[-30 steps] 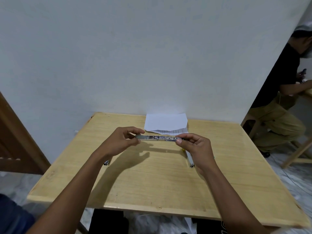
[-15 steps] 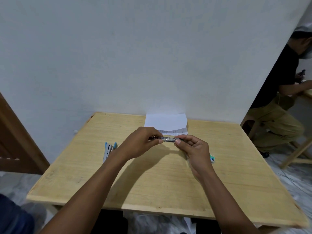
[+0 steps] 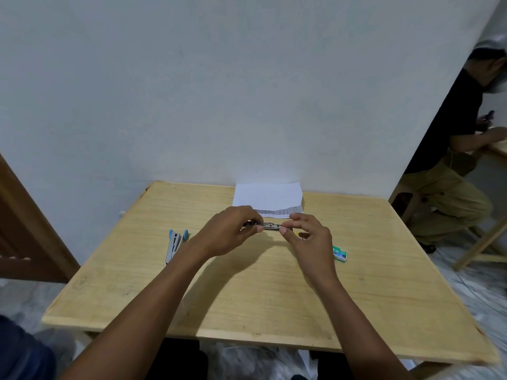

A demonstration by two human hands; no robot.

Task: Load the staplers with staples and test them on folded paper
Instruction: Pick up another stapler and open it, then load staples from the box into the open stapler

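Two hands meet over the far middle of the wooden table (image 3: 247, 303), holding a slim metal stapler (image 3: 271, 226) level between them, just above the tabletop. Left hand (image 3: 229, 233) grips the stapler's left end, fingers curled over the top and thumb underneath. Right hand (image 3: 308, 237) pinches the right end between thumb and forefinger, with the other fingers loosely bent and off the metal. Only the short middle stretch of the stapler shows between the two grips; whether it is open or has staples in it, I cannot tell. Folded white paper (image 3: 267, 197) lies flat at 12 o'clock from the hands, against the wall (image 3: 219, 91), with a printed strip showing along its near edge. A second stapler (image 3: 175, 244) — grey with blue ends — lies on the table at 9 o'clock from the hands, apart from them. A small green staple box (image 3: 340, 253) sits at 4 o'clock from the right hand, near it but not touching. Off the table at 2 o'clock, another person (image 3: 452, 165) in a black top and khaki trousers sits at a different table. Brown wooden door (image 3: 24, 231) at the left edge.
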